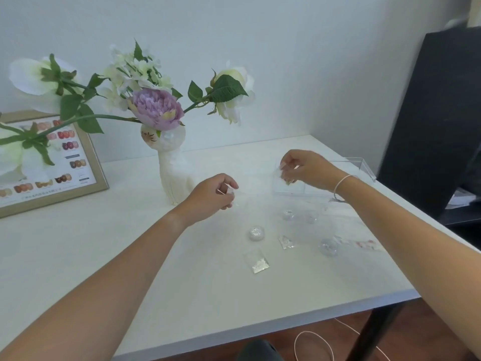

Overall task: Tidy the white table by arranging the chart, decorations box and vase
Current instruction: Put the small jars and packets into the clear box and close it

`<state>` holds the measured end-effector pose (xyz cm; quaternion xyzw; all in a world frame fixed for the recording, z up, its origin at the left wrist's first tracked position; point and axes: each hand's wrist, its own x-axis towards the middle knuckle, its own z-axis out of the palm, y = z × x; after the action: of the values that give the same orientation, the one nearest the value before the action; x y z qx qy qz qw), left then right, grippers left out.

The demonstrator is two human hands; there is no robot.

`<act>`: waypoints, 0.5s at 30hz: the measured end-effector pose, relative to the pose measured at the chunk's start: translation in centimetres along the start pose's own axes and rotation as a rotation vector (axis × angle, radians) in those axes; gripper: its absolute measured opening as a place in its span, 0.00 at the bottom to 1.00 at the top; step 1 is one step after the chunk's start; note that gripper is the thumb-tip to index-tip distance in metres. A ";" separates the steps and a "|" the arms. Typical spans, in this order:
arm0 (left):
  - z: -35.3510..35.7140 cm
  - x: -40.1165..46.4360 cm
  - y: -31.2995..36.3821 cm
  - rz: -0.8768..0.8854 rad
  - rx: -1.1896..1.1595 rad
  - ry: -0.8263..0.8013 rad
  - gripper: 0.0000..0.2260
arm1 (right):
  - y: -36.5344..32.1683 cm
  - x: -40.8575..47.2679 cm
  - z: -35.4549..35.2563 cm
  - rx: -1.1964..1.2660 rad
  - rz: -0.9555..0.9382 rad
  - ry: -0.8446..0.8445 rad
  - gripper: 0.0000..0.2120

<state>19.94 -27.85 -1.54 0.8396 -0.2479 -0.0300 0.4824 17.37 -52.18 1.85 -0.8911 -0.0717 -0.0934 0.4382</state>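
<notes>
White table [104,256] with framed chart [75,162] far left, cat vase [173,168] beside it, clear decorations box [364,165] at right
A small clear packet is pinched by the left hand [210,196]; another is held over the box by the right hand [304,168]

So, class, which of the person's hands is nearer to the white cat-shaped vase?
The left hand is nearer, just to the right of the vase. The right hand is farther right, over the clear box.
</notes>
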 end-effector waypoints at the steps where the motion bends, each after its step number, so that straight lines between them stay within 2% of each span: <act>1: 0.1 0.4 0.4 0.006 -0.022 0.011 0.08 | 0.2 0.2 -0.5 0.054 0.022 0.044 0.10; 5: 0.8 1.9 1.6 0.020 -0.089 0.050 0.10 | 1.3 1.2 -2.0 0.123 0.070 0.239 0.07; 9: 1.7 3.7 2.8 -0.020 -0.194 0.101 0.07 | 2.0 2.1 -2.3 0.176 0.098 0.370 0.07; 15: 2.6 6.1 4.0 -0.042 -0.263 0.177 0.05 | 3.1 3.1 -1.7 0.071 0.135 0.389 0.09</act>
<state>22.95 -34.27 1.56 0.7737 -0.1805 0.0020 0.6073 20.89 -55.27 1.25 -0.8432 0.0708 -0.2315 0.4800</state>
